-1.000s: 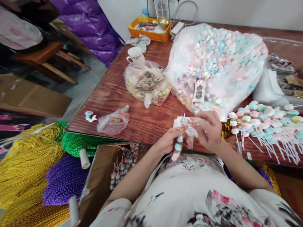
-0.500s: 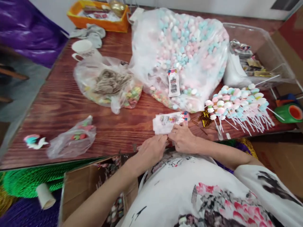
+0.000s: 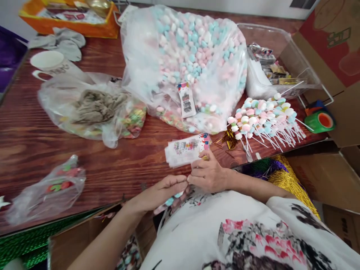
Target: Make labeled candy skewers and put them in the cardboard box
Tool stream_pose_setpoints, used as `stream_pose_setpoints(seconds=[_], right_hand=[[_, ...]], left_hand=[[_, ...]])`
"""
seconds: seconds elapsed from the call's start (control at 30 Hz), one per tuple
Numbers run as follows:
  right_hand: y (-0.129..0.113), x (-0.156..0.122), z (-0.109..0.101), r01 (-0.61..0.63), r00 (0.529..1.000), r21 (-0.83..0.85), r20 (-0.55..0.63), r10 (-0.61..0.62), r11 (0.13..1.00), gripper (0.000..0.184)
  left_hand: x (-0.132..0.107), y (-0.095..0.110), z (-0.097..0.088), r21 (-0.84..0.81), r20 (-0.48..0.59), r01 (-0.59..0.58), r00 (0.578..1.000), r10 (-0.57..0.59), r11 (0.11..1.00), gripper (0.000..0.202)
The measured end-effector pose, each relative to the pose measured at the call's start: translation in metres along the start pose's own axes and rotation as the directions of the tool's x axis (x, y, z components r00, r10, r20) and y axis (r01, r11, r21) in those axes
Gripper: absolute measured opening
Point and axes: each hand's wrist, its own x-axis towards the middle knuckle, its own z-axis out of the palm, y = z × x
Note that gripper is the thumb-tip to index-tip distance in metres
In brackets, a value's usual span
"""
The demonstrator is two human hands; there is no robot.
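My left hand (image 3: 161, 190) is at the table's near edge, fingers closed around a marshmallow skewer (image 3: 172, 201) whose pastel pieces show below the palm. My right hand (image 3: 208, 172) sits beside it, fingertips pinched together against the left hand's fingertips; what they pinch is too small to name. Just beyond the right hand lies a stack of small printed clear bags (image 3: 185, 149) on the wooden table (image 3: 28, 142). Gold twist ties (image 3: 229, 139) lie to the right of the stack.
A big plastic bag of pastel marshmallows (image 3: 194, 63) fills the middle. A pile of finished skewers (image 3: 267, 120) lies at the right, a clear tub (image 3: 281, 71) behind. Smaller bags (image 3: 92, 108), (image 3: 47, 189), a white cup (image 3: 46, 63), an orange tray (image 3: 67, 17), a green tape roll (image 3: 320, 122) and cardboard boxes (image 3: 332, 41).
The view swung right and down. Both hands dropped from above the table to its near edge, and the skewer went down below the edge with the left hand.
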Motion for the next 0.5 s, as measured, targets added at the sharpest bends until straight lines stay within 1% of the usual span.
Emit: stream_pose_setpoints(seconds=[0.03, 0.07, 0.1, 0.13, 0.17, 0.2, 0.23, 0.27, 0.3, 0.33, 0.37, 0.4, 0.43, 0.47, 0.5], right_hand=[[-0.001, -0.002, 0.001, -0.063, 0.998, 0.01, 0.023, 0.063, 0.998, 0.017], [-0.003, -0.004, 0.001, -0.149, 0.988, 0.024, 0.047, 0.148, 0.988, 0.015], [-0.005, -0.006, 0.001, -0.244, 0.968, 0.045, 0.065, 0.24, 0.969, 0.014], [-0.006, -0.007, -0.001, -0.332, 0.942, 0.078, 0.08, 0.326, 0.94, 0.014], [-0.006, -0.008, -0.003, -0.409, 0.912, 0.123, 0.09, 0.401, 0.904, 0.015], [-0.006, -0.01, -0.005, -0.469, 0.883, 0.177, 0.09, 0.461, 0.865, 0.017], [-0.003, -0.011, -0.009, -0.514, 0.856, 0.228, 0.076, 0.511, 0.827, 0.018], [0.0, -0.014, -0.012, -0.548, 0.829, 0.262, 0.042, 0.558, 0.794, 0.018], [0.005, -0.017, -0.016, -0.582, 0.797, 0.267, -0.001, 0.604, 0.768, 0.018], [0.011, -0.021, -0.02, -0.62, 0.762, 0.232, -0.049, 0.645, 0.75, 0.017], [0.018, -0.025, -0.022, -0.662, 0.729, 0.153, -0.093, 0.678, 0.734, 0.017], [0.025, -0.029, -0.024, -0.698, 0.708, 0.036, -0.115, 0.697, 0.715, 0.018], [0.032, -0.033, -0.024, -0.716, 0.698, -0.098, -0.115, 0.707, 0.691, 0.018], [0.037, -0.036, -0.023, -0.712, 0.696, -0.224, -0.094, 0.712, 0.666, 0.018], [0.042, -0.038, -0.021, -0.693, 0.696, -0.324, -0.065, 0.715, 0.644, 0.018]], left_hand=[[0.004, 0.002, 0.002, 0.126, -0.063, -0.063, 0.995, 0.071, 0.99, 0.036], [0.008, 0.002, 0.005, 0.277, -0.142, -0.138, 0.973, 0.183, 0.951, 0.033], [0.013, 0.002, 0.008, 0.433, -0.211, -0.204, 0.924, 0.319, 0.878, 0.03], [0.018, 0.002, 0.01, 0.572, -0.251, -0.244, 0.856, 0.451, 0.783, 0.027], [0.022, 0.0, 0.011, 0.678, -0.262, -0.261, 0.788, 0.557, 0.687, 0.024], [0.025, -0.002, 0.012, 0.752, -0.252, -0.261, 0.735, 0.629, 0.605, 0.023], [0.028, -0.004, 0.011, 0.799, -0.243, -0.253, 0.695, 0.677, 0.546, 0.022], [0.029, -0.006, 0.009, 0.822, -0.244, -0.243, 0.666, 0.705, 0.515, 0.022], [0.03, -0.007, 0.007, 0.827, -0.267, -0.235, 0.637, 0.723, 0.511, 0.022], [0.031, -0.008, 0.004, 0.813, -0.309, -0.232, 0.607, 0.733, 0.535, 0.022], [0.03, -0.009, 0.001, 0.78, -0.367, -0.238, 0.575, 0.731, 0.579, 0.022], [0.029, -0.009, -0.002, 0.73, -0.434, -0.253, 0.547, 0.716, 0.635, 0.022], [0.028, -0.009, -0.004, 0.665, -0.499, -0.275, 0.529, 0.687, 0.695, 0.021], [0.027, -0.008, -0.005, 0.591, -0.554, -0.299, 0.525, 0.646, 0.749, 0.021], [0.026, -0.008, -0.006, 0.512, -0.599, -0.321, 0.531, 0.599, 0.796, 0.022]])
